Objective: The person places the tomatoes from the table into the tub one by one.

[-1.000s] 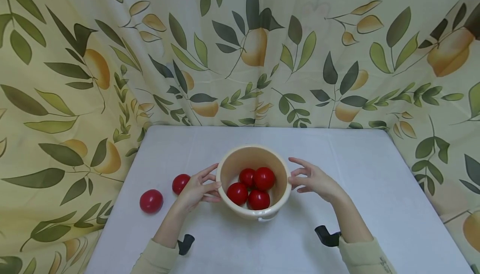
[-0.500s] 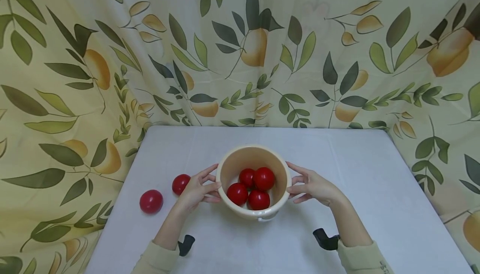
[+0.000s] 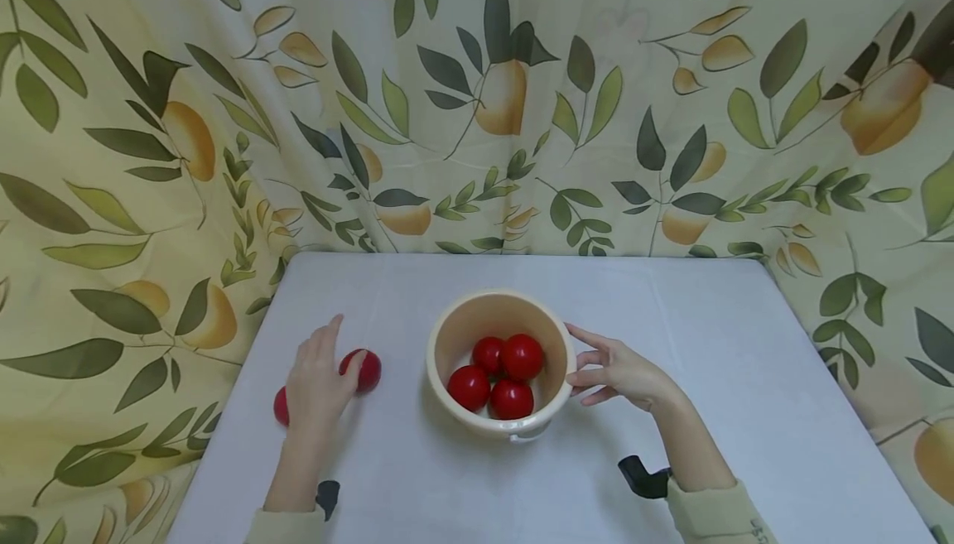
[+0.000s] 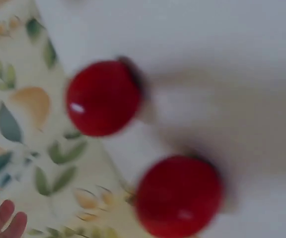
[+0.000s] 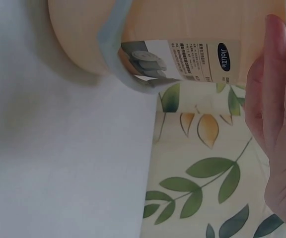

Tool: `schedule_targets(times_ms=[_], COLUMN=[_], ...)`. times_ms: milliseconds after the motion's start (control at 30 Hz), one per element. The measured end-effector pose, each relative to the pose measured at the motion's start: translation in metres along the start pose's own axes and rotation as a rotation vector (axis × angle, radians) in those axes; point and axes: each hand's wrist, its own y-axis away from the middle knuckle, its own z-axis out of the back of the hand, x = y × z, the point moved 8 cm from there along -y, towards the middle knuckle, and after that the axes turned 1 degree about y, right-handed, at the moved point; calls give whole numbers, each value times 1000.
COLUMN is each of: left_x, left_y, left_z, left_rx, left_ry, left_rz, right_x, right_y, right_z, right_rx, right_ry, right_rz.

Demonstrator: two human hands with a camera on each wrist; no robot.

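Observation:
A cream plastic bucket (image 3: 507, 312) stands mid-table with several shiny red balls (image 3: 512, 399) inside. My right hand (image 3: 629, 370) is at its right side, relaxed fingers touching the wall just below the rim. In the right wrist view those fingers (image 5: 274, 84) lie along the bucket wall. To the left of the bucket, my left hand (image 3: 316, 382) hovers with spread fingers over the table, holding nothing. Its thumb overlaps one loose red ball (image 3: 369, 372), and the hand partly hides a second red ball (image 3: 281, 408). Both show blurred in the left wrist view.
A white cloth covers the table (image 3: 477, 503). Behind and beside it hangs a leaf-and-fruit patterned curtain (image 3: 447, 279). The bucket has a pale handle (image 5: 110, 39) and a printed label (image 5: 192, 59).
My left hand has left the bucket's rim and moved left to the loose balls. My right hand has come in from just beside the bucket to touch it. The bucket stays put.

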Motion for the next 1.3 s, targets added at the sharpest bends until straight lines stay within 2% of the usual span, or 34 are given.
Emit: schedule_targets(times_ms=[100,233,333,433,600,933,1033,1300], left_x=[33,74,96,110,124,144,146,148], left_y=[6,19,28,35,45,56,57,54], left_z=[0,-4,-7,-9,-13,-30,-33,-40], left_rx=[16,76,134,187,243,318,304,214], left_ry=[-71,-136,-188,-210,-221,-223,-222,-226], left_rz=[42,125,166,190,216,265,252,212], right_x=[0,-1,-2,-2,-2,-2,-2,-1], right_y=[0,-1,0,0,-1,-1,-1,0], right_z=[0,0,0,0,-1,-1,-2,-2], right_rx=[-4,-7,-5,-2,7,5,5,-1], right_ry=[0,0,4,3,-4,-2,1,5], right_rz=[-1,-3,-3,2,10,3,4,5])
